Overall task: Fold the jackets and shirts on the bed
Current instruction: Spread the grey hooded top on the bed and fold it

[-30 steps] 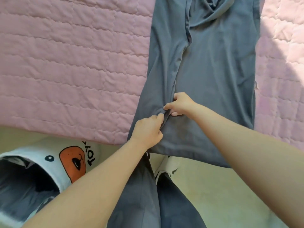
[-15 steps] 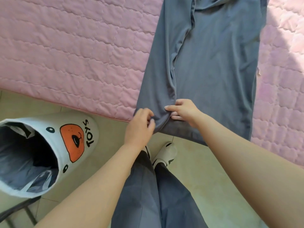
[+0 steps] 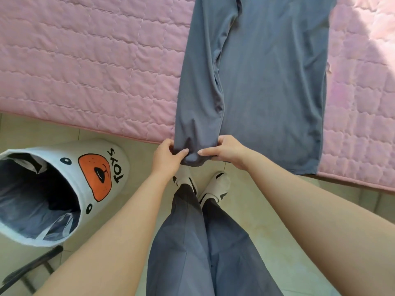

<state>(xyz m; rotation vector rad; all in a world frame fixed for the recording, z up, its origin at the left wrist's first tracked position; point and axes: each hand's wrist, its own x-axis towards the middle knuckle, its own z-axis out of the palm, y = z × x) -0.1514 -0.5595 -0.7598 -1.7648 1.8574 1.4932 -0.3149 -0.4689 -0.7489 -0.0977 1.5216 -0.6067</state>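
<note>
Two hands pinch a grey shirt's sleeve end.
Left hand [image 3: 165, 155] and right hand [image 3: 226, 150] clamp the shirt [image 3: 267, 82] at the pink bed's [image 3: 85, 60] 6 o'clock edge.

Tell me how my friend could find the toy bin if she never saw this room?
Start at the big pink quilted bed and look down to the tiled floor beside its edge, left of the person's legs. There sits a round white fabric bin, tipped toward the camera. It alone has an orange animal nose, black dot eyes and the word TOYS printed on its side.
</note>
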